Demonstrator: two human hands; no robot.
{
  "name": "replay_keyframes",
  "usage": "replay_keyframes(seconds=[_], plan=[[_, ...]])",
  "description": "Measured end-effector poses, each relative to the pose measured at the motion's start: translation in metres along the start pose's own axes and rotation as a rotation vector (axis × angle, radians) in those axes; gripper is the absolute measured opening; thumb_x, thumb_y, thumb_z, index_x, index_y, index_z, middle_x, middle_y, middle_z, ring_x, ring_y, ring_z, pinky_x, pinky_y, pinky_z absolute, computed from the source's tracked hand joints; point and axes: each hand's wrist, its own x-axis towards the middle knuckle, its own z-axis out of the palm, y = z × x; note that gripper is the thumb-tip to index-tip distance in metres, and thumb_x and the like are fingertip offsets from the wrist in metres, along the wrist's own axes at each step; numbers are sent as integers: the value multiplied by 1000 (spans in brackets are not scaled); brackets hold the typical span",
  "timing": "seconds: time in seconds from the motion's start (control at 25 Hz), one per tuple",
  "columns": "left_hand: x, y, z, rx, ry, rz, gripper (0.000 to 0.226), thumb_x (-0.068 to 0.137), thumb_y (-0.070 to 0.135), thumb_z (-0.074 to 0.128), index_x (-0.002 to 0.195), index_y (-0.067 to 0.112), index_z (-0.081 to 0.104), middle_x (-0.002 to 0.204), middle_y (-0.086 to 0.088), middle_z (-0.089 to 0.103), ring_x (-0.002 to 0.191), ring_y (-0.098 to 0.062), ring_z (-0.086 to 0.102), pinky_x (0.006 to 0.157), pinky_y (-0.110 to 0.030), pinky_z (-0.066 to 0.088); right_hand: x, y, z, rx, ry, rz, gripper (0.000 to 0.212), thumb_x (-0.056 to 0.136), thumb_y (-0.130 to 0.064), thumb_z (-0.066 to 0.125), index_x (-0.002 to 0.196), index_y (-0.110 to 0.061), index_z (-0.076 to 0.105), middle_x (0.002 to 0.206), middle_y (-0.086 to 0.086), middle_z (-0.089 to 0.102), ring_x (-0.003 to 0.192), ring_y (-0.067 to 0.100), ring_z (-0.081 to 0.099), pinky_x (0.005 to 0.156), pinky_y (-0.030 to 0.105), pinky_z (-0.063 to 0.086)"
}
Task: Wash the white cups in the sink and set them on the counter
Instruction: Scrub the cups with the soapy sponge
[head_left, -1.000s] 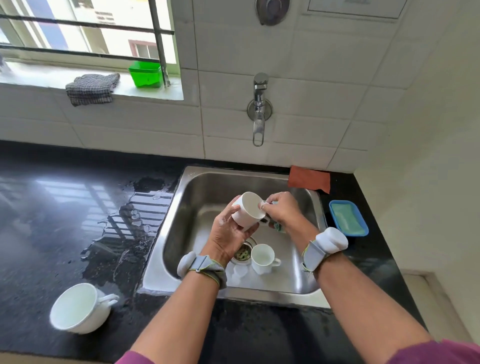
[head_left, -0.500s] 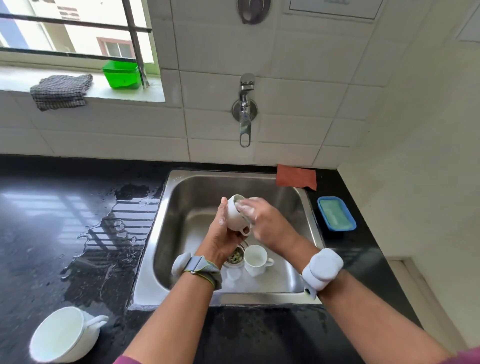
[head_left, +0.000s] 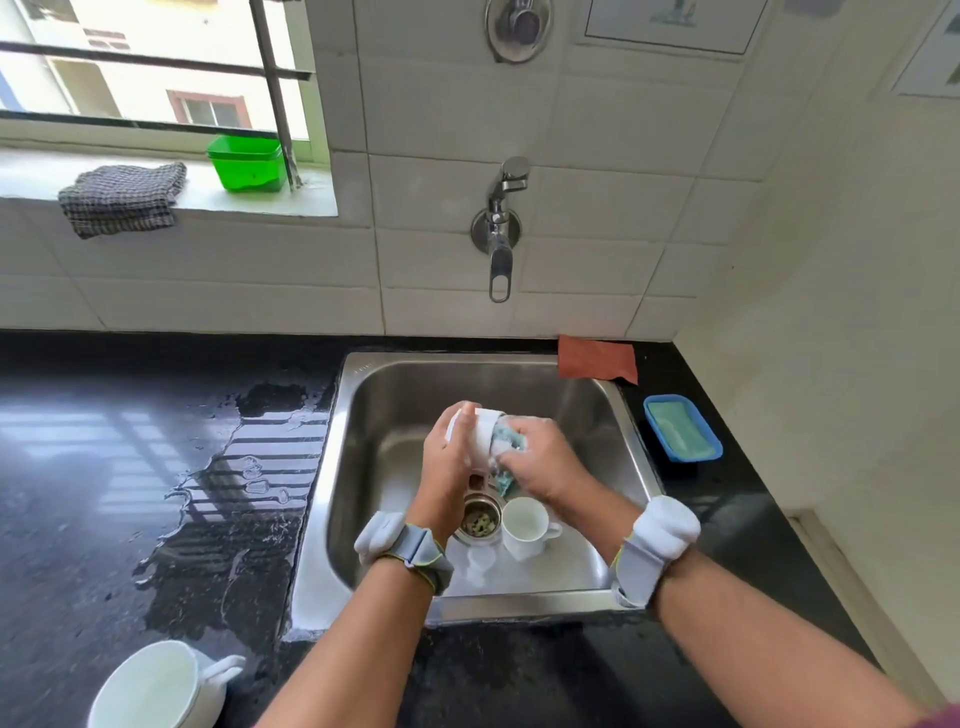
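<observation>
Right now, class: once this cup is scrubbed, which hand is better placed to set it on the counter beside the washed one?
Left. The left hand already grips the cup, nearer the washed cup; the right hand holds the sponge.

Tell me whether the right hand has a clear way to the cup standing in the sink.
Probably yes: the cup stands upright just below the right hand with nothing between them, but that hand holds a sponge against the cup in the left hand.

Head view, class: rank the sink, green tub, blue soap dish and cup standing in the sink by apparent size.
1. Sink
2. and 3. Green tub and blue soap dish look alike; the tub sits farther away, so unranked.
4. Cup standing in the sink
</observation>
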Motion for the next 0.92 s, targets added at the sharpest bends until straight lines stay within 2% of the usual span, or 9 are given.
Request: replay_keyframes(seconds=[0.08, 0.2, 0.28, 0.32, 0.4, 0.52, 0.64, 0.76, 0.92], plan=[[1, 3, 1, -55, 9, 27, 36, 99, 33, 44, 103, 1, 62, 82, -12, 68, 63, -17, 64, 52, -24, 51, 6, -8, 5, 224, 85, 87, 20, 74, 7, 58, 89, 1, 69, 82, 18, 70, 72, 23, 61, 67, 40, 52], [3, 9, 7, -116, 6, -29, 41, 93, 44, 48, 98, 8, 66, 82, -17, 65, 68, -27, 59, 62, -32, 46, 5, -11, 1, -198, 216, -245, 25, 74, 7, 60, 96, -1, 71, 93, 14, 72, 83, 20, 66, 79, 32, 53], [3, 11, 8, -118, 12, -45, 42, 84, 50, 52, 97, 12, 65, 79, -16, 62, 64, -26, 56, 60, -32, 42, -1, -3, -3, -461, 176, -568, 17, 78, 5, 58, 89, -1, 69, 88, 12, 69, 80, 24, 65, 75, 33, 54], [4, 11, 6, -125, 21, -42, 41, 83, 50, 53, 96, 13, 64, 78, -15, 61, 63, -26, 56, 59, -32, 42, -4, 1, -5, -534, 126, -603, 14, 79, 3, 57, 87, -2, 68, 87, 12, 68, 79, 26, 64, 72, 36, 54], [6, 10, 1, -134, 39, -46, 36, 88, 48, 52, 94, 14, 62, 77, -14, 60, 62, -25, 56, 58, -32, 42, -9, 8, 0, -551, 54, -483, 21, 78, -2, 58, 94, -7, 71, 96, 9, 71, 85, 26, 66, 76, 39, 55], [5, 7, -1, -188, 79, -175, 41, 91, 49, 50, 99, 11, 61, 78, -14, 59, 66, -26, 55, 61, -31, 39, -9, -1, 8, -179, 111, -210, 34, 76, -1, 66, 109, -8, 69, 108, 8, 71, 94, 12, 66, 91, 33, 54], [3, 3, 1, -222, 61, -233, 46, 90, 52, 49, 103, 10, 63, 78, -13, 61, 64, -26, 54, 58, -29, 35, -6, -5, 4, -309, 229, -408, 37, 73, 7, 65, 109, -3, 68, 110, 13, 70, 100, 14, 64, 97, 26, 48], [2, 6, 1, -217, 77, -219, 46, 86, 54, 53, 102, 12, 61, 75, -11, 60, 59, -24, 54, 53, -27, 35, -10, 1, -1, -598, 212, -639, 29, 76, 8, 62, 104, 3, 69, 104, 20, 69, 96, 31, 67, 89, 36, 55], [6, 5, -5, -251, 112, -219, 46, 86, 52, 55, 106, 11, 60, 80, -15, 60, 70, -29, 57, 64, -33, 41, -19, 8, 5, -362, 144, -505, 35, 70, 10, 61, 101, 0, 71, 102, 14, 72, 93, 25, 69, 88, 21, 51]])
